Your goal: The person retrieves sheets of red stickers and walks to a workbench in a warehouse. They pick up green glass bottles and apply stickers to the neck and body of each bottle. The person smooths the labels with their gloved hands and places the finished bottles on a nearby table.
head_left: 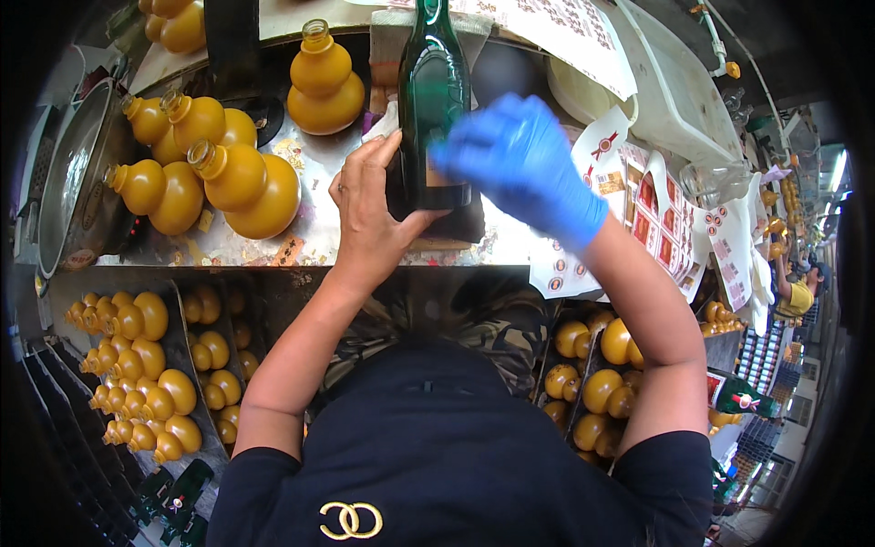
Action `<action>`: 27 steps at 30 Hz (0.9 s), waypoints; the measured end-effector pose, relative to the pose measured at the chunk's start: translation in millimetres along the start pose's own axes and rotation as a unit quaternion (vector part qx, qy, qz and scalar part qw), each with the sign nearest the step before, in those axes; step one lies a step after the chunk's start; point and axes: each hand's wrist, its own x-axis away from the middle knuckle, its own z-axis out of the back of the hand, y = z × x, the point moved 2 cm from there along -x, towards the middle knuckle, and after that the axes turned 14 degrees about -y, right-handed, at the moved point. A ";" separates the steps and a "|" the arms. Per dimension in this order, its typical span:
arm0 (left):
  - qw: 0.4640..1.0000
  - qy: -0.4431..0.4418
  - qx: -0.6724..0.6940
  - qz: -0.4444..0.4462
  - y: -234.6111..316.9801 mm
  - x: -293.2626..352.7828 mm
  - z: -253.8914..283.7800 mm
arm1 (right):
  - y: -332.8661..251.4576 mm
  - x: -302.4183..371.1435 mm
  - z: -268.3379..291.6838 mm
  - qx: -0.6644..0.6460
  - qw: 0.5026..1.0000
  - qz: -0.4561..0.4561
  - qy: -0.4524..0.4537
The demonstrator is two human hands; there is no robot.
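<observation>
A green glass bottle rises before me at the table's near edge, its neck cut off by the top of the picture. My bare left hand grips its lower left side, fingers along the glass and thumb by the base. At the bottle's lower right is my right hand, in a blue glove and smeared by motion. Its fingers are too blurred to read. A brownish patch, perhaps a label, shows partly behind the gloved fingers. Beneath the bottle is a dark support, mostly hidden.
Several yellow gourd-shaped bottles stand left on the table, beside a metal pan. Printed label sheets hang over the right edge by a whitish bin. More gourd bottles fill racks below. Far right, another person is visible.
</observation>
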 end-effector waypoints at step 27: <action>0.897 -0.164 0.403 0.077 -20.7 -20.8 32.8 | -12.5 44.5 -32.0 -0.377 0.926 0.013 0.027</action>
